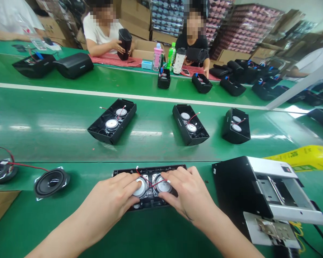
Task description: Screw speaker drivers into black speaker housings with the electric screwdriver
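Observation:
Directly in front of me a black speaker housing [150,202] lies open side up on the green bench. Two round speaker drivers [163,185] sit side by side in it, white magnets facing up, with red and black wires crossing over them. The fingers and thumb of my left hand [110,195] are closed around the left speaker driver [142,187]. My right hand [190,195] grips the right driver in the same way. Both palms hide the ends of the housing.
Left lie a loose speaker driver [52,182], another at the edge, and cardboard [1,208]. A black-and-white machine [280,193] stands at right by a yellow bag [304,157]. Housings with drivers [113,122] rest on the green belt [150,150]. Co-workers sit opposite, two holding black housings.

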A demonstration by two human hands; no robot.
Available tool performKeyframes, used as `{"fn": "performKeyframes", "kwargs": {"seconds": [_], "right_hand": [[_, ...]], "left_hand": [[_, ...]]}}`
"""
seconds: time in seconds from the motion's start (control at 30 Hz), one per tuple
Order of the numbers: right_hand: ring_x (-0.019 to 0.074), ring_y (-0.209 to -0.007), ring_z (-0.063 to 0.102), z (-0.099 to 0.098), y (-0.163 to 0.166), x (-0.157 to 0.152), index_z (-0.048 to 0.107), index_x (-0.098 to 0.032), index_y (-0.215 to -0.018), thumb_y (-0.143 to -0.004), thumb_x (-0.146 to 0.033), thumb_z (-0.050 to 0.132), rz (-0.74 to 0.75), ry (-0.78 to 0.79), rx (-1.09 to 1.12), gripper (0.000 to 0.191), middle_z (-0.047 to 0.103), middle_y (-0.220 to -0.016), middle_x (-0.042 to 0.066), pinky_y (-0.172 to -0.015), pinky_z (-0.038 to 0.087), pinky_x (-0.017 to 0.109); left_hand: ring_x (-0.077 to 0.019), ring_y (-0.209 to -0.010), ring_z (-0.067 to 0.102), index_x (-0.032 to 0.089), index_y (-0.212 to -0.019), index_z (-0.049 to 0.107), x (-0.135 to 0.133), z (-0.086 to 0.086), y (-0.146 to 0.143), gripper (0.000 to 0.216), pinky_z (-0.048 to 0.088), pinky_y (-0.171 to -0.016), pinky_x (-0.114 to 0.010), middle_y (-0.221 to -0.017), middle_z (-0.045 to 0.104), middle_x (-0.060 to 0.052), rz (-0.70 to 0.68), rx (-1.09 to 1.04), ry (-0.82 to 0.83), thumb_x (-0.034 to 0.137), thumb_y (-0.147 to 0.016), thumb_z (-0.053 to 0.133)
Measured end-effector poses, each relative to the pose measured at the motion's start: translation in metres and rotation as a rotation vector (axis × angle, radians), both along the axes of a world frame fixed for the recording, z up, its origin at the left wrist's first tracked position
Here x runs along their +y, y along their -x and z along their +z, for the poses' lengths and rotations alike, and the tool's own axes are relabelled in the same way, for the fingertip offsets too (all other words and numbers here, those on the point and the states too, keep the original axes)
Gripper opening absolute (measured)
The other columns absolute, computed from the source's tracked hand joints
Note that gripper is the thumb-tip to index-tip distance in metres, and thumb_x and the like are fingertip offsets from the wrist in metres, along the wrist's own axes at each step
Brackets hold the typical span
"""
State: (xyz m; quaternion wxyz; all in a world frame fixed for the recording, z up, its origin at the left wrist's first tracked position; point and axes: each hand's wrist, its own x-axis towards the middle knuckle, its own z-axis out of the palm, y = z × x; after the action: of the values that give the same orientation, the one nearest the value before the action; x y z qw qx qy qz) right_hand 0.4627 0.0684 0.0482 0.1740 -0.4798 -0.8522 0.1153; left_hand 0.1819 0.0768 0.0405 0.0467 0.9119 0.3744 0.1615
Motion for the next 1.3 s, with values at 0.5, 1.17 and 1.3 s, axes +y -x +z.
{"fn": "performKeyframes", "kwargs": {"seconds": [0.5, 1.17, 1.3], "right_hand": [[0.0271, -0.107, 0.066, 0.008, -0.010, 0.001, 0.070, -0.027, -0.141, -0.100, -0.032, 0.085, -0.016, 0.227, -0.008, 0.044, 0.079, -0.125, 0.003, -0.088, 0.040, 0.044], [0.0258, -0.103, 0.066, 0.004, -0.014, -0.001, 0.072, -0.024, -0.139, -0.097, -0.031, 0.087, 0.010, 0.128, -0.021, 0.045, 0.079, -0.122, 0.003, -0.084, 0.040, 0.043], [0.0267, -0.106, 0.066, 0.004, -0.014, 0.001, 0.071, -0.025, -0.141, -0.100, -0.030, 0.084, 0.011, 0.137, -0.008, 0.043, 0.078, -0.126, 0.004, -0.086, 0.041, 0.044]], "left_hand": [[-0.0227, -0.100, 0.083, 0.023, -0.112, 0.072, -0.001, 0.006, -0.002, 0.025, 0.068, -0.079, -0.033, -0.115, 0.085, -0.005, -0.024, -0.076, -0.043, 0.022, -0.112, 0.047], [-0.0227, -0.097, 0.084, 0.019, -0.112, 0.076, 0.000, 0.010, -0.007, 0.031, 0.070, -0.082, -0.037, -0.112, 0.086, -0.004, -0.042, -0.051, -0.117, 0.021, -0.114, 0.045], [-0.0225, -0.094, 0.084, 0.019, -0.110, 0.076, 0.000, 0.011, -0.009, 0.033, 0.071, -0.080, -0.038, -0.109, 0.086, -0.003, -0.043, -0.065, -0.127, 0.021, -0.115, 0.043]]}}
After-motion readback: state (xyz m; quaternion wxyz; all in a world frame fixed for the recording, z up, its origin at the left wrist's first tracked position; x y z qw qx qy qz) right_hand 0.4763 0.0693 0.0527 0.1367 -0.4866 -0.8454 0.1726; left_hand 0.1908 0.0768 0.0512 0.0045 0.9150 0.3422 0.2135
